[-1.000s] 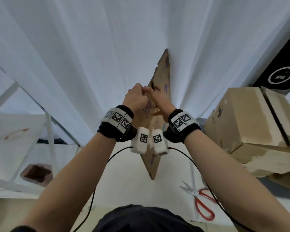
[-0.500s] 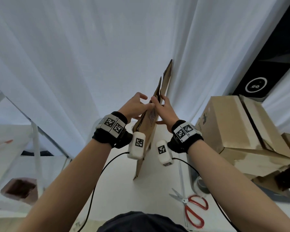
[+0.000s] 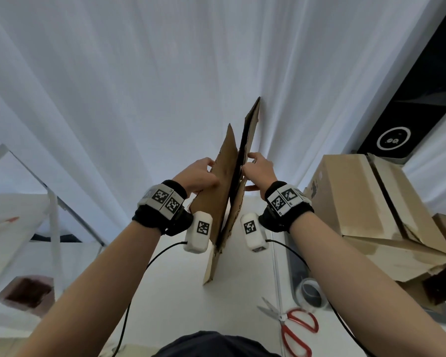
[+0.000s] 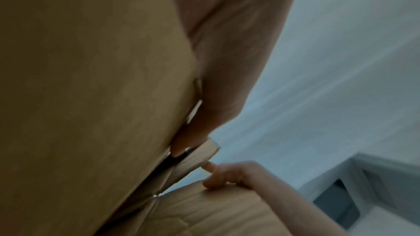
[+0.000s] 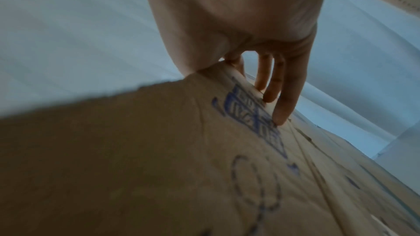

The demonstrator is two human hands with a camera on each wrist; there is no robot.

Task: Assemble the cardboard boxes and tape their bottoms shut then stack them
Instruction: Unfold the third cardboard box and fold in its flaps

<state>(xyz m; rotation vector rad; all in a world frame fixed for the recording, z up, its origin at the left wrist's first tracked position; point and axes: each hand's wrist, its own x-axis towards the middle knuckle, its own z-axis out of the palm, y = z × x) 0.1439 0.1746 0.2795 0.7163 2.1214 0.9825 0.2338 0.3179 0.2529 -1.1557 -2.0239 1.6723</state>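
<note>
A flattened brown cardboard box [image 3: 227, 186] stands edge-on on the white table [image 3: 242, 292], its two panels split apart at the top. My left hand [image 3: 200, 173] grips the left panel near its upper edge. My right hand [image 3: 258, 168] pinches the right panel. In the left wrist view a fingertip of the left hand [image 4: 227, 60] sits in the gap between the cardboard [image 4: 90, 96] layers. In the right wrist view the right hand's fingers [image 5: 286, 96] lie on the blue-printed cardboard [image 5: 159, 168] face, with the thumb at its edge.
Assembled cardboard boxes [image 3: 366, 210] are piled at the right. Red-handled scissors [image 3: 294, 325] and a tape roll [image 3: 310, 292] lie on the table in front of them. A white curtain [image 3: 165, 73] hangs behind, and a white frame [image 3: 54, 228] stands at the left.
My hands, close together on the flat box a second ago, have moved apart. A gap has opened between the two panels.
</note>
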